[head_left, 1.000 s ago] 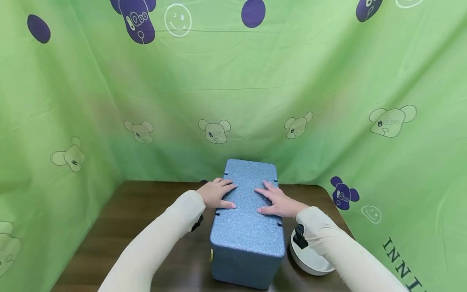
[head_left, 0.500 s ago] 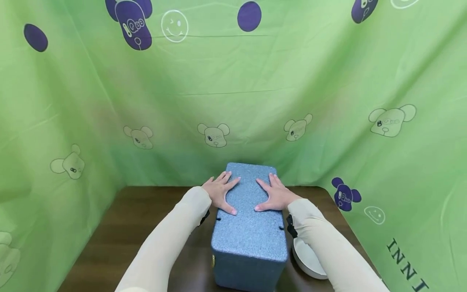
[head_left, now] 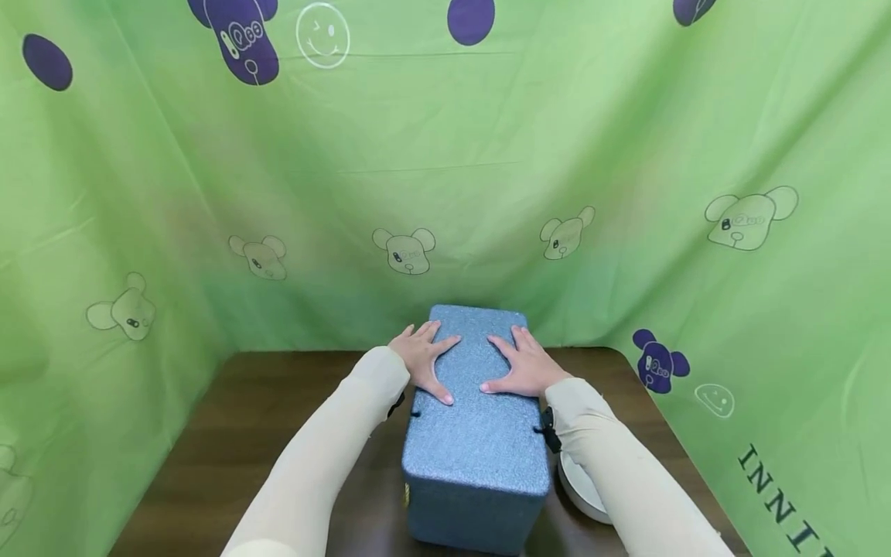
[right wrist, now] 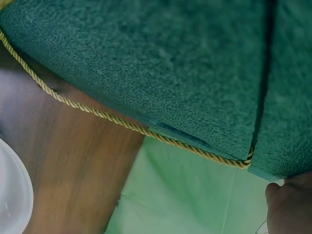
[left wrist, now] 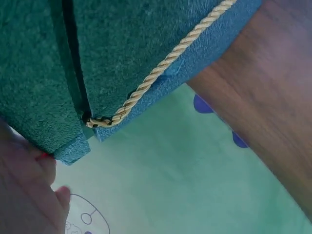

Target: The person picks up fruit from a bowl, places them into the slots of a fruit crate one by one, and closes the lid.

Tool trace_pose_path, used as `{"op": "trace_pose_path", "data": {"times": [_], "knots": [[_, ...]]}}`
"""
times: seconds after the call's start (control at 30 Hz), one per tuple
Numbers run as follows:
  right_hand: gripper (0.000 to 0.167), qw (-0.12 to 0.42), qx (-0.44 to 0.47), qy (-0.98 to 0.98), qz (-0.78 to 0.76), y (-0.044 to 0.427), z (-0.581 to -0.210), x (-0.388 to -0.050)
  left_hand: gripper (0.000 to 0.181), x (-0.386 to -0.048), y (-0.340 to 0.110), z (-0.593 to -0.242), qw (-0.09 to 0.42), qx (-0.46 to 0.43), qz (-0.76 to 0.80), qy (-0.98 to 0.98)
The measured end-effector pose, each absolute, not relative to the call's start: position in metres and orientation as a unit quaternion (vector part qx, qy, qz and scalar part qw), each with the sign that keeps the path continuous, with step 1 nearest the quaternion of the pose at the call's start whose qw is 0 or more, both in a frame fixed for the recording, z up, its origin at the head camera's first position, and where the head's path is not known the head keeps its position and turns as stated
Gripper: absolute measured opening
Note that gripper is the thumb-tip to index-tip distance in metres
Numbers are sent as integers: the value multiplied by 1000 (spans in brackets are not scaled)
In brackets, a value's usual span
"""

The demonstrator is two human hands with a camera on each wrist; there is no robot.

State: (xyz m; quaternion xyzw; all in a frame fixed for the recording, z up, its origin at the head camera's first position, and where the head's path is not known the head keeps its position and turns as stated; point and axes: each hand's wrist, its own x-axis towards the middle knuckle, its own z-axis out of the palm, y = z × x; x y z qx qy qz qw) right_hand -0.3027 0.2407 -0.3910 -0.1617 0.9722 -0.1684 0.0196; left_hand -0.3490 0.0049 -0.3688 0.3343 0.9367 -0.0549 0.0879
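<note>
A tall blue foam box [head_left: 473, 514] with a flat lid [head_left: 480, 452] stands on the table, its long side running away from me. My left hand [head_left: 421, 362] rests on the lid's left edge, fingers spread and thumb pointing inward. Opposite it, my right hand [head_left: 525, 371] lies over the right edge in the same way. A twisted gold rope [left wrist: 163, 66] runs along the box's side in the left wrist view. On the other side, another rope length [right wrist: 122, 123] meets the dark seam under the lid. Fingers of both hands show only partly in the wrist views.
A white round bowl [head_left: 583, 491] sits on the table right of the box, partly behind my right sleeve. The brown wooden table [head_left: 264, 433] ends at a green printed curtain [head_left: 459, 201], which hangs behind and at both sides.
Both hands have shifted slightly farther along the lid, and their fingers have spread wider than a second ago. Over the last half second they barely move. The box stays in place.
</note>
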Motion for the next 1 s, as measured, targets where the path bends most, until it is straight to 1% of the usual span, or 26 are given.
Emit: {"op": "trace_pose_path", "data": {"times": [0.1, 0.23, 0.3, 0.4, 0.53, 0.67, 0.9, 1.0], "knots": [[96, 29, -156, 971, -177, 243, -390, -304, 111, -348, 6, -369, 76, 342, -39, 936], [99, 59, -154, 970, -181, 243, -387, -303, 113, -345, 9, -368, 62, 348, -56, 934], [100, 65, -154, 970, -179, 241, -384, -302, 114, -343, 10, -366, 56, 346, -67, 934], [100, 76, -149, 970, -177, 237, -380, -299, 115, -339, 10, -363, 62, 340, -72, 936], [101, 91, -146, 970, -172, 234, -375, -296, 115, -333, 9, -361, 83, 331, -62, 938], [102, 87, -147, 969, -179, 233, -372, -294, 115, -332, 7, -361, 83, 327, -45, 940], [100, 101, -152, 963, -199, 224, -383, -292, 110, -332, -5, -378, 94, 326, -6, 941], [100, 107, -154, 961, -202, 222, -388, -293, 106, -331, -10, -391, 70, 326, 4, 943]]}}
